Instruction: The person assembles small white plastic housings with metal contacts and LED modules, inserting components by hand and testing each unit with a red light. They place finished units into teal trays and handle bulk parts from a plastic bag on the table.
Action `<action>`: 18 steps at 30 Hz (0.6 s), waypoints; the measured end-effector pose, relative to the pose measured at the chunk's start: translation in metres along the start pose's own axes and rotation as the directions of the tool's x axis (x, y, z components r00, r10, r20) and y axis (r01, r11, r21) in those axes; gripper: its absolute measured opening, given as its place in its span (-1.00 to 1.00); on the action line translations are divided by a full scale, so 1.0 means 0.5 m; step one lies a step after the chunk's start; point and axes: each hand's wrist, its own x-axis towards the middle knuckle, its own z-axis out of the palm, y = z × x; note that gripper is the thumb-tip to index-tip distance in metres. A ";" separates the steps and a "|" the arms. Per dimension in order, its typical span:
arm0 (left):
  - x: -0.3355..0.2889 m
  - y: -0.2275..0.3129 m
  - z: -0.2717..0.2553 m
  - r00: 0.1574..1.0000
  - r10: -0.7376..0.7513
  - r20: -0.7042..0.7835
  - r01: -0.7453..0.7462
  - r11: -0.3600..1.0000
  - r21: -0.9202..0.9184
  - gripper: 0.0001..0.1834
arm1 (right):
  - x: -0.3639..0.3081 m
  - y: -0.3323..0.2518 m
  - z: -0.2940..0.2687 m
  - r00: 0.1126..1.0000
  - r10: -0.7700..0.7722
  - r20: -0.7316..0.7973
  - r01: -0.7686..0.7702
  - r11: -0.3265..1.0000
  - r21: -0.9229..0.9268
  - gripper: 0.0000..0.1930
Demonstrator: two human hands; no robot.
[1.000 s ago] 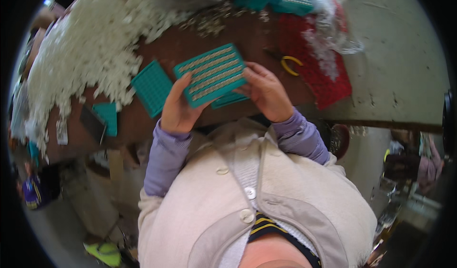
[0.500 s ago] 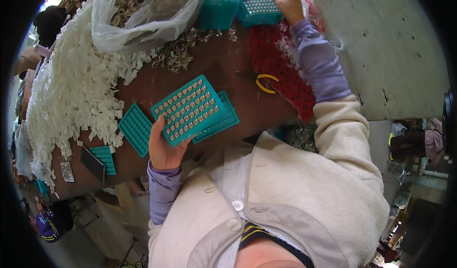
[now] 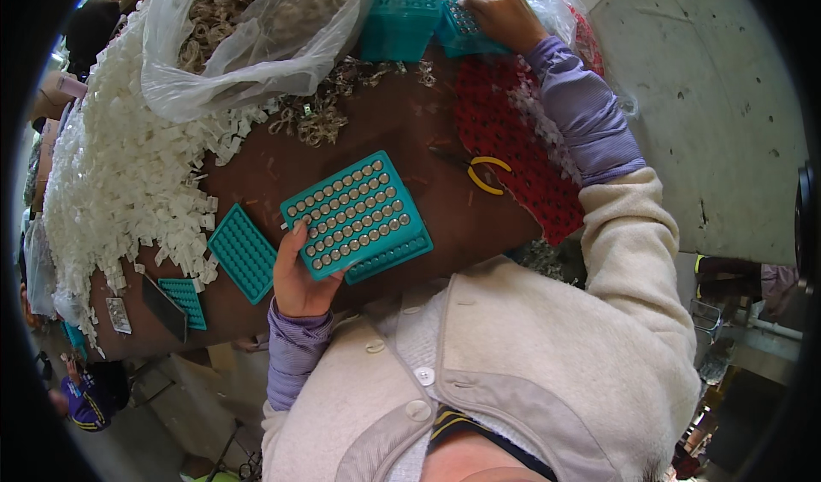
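Note:
My left hand [image 3: 304,277] is closed on the near left edge of a teal tray [image 3: 352,211] filled with rows of round silver discs, thumb on top. Partly under that tray lies a second teal tray [image 3: 395,259], mostly hidden. At the far side of the table, my right hand [image 3: 506,16] has its fingers curled down over another teal tray [image 3: 459,22] holding silver discs. Its fingertips are partly hidden, so anything pinched there cannot be made out. Left of this tray stands a tall stack of teal trays [image 3: 398,24].
White plastic pieces [image 3: 128,174] pile up at left. A clear bag [image 3: 256,84] of tan items stands behind scattered metal pieces [image 3: 316,121]. Yellow-handled pliers [image 3: 489,175] lie by a red cloth [image 3: 505,131]. Teal trays [image 3: 242,253] and a dark flat panel [image 3: 164,308] rest at left.
My right hand has moved left and nearer over the far tray, covering more of its discs. The tray in my left hand now covers more of the tray beneath it.

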 end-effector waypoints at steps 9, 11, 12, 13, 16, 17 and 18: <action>0.002 0.007 -0.013 1.000 0.019 0.002 -0.019 1.000 -0.017 -0.35 | 0.025 0.001 -0.005 0.998 0.066 -0.001 -0.065 0.983 0.170 -0.77; -0.002 0.009 -0.015 1.000 0.024 0.000 -0.024 0.999 -0.029 -0.36 | 0.030 0.003 0.006 0.992 0.118 -0.045 -0.102 0.961 0.256 -0.79; -0.003 0.010 -0.016 1.000 0.026 0.000 -0.026 0.999 -0.033 -0.36 | 0.034 0.004 0.013 0.990 0.132 -0.040 -0.116 0.955 0.274 -0.80; -0.004 0.011 -0.018 1.000 0.027 0.000 -0.027 0.999 -0.037 -0.36 | 0.037 0.005 0.021 0.989 0.147 -0.035 -0.131 0.948 0.290 -0.81; -0.005 0.012 -0.022 1.000 0.028 0.008 -0.028 0.999 -0.046 -0.37 | 0.047 0.013 0.044 0.983 0.179 -0.044 -0.160 0.947 0.278 -0.83; -0.005 0.012 -0.023 1.000 0.028 -0.001 -0.028 0.999 -0.038 -0.37 | 0.050 0.017 0.051 0.981 0.188 -0.052 -0.168 0.950 0.264 -0.84; -0.006 0.012 -0.024 1.000 0.027 -0.002 -0.027 0.999 -0.032 -0.37 | 0.052 0.020 0.059 0.980 0.196 -0.043 -0.176 0.943 0.281 -0.83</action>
